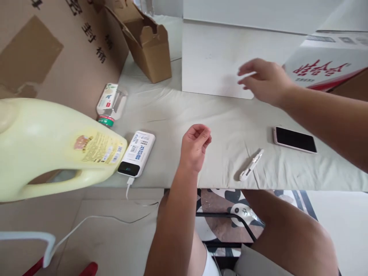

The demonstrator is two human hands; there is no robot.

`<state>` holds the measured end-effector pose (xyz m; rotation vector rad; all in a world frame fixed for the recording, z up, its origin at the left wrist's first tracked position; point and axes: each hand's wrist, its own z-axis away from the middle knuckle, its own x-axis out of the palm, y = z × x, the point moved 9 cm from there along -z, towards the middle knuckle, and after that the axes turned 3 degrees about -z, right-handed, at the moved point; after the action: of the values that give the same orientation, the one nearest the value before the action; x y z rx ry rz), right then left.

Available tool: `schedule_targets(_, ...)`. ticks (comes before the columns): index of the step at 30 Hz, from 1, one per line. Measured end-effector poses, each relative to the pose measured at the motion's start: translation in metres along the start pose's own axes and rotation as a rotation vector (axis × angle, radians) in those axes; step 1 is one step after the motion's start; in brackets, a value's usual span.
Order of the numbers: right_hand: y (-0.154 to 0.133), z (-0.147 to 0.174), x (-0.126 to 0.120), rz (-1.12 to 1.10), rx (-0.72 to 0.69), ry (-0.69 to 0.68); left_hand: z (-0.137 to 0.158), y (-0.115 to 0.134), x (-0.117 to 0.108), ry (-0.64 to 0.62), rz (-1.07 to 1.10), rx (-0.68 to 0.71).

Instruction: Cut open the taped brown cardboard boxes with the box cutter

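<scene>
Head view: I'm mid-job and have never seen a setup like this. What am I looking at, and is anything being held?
There is no machine: these are a person's bare hands, seen by a camera on their head looking forward and down. On the pale cloth-covered table, left to right, are a yellow jug, a clear bottle, a white power bank with a cable, an open cardboard box, a slim white tool and a phone. The left hand has its fingertips together, with nothing visible between them. The right hand, slightly blurred, has fingers apart in front of a white panel and shows nothing held.
</scene>
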<state>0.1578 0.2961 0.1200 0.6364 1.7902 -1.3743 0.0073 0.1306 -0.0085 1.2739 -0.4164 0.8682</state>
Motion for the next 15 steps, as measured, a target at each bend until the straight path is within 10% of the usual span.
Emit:
schedule_targets(7, -0.202, -0.080, 0.118, 0.106, -0.491, -0.077, 0.002, 0.007, -0.014, 0.047, 0.098, -0.083)
schedule_targets(15, -0.222, -0.141, 0.172, 0.411, -0.359, -0.172, 0.003, 0.027, -0.037, 0.059, -0.025, -0.094)
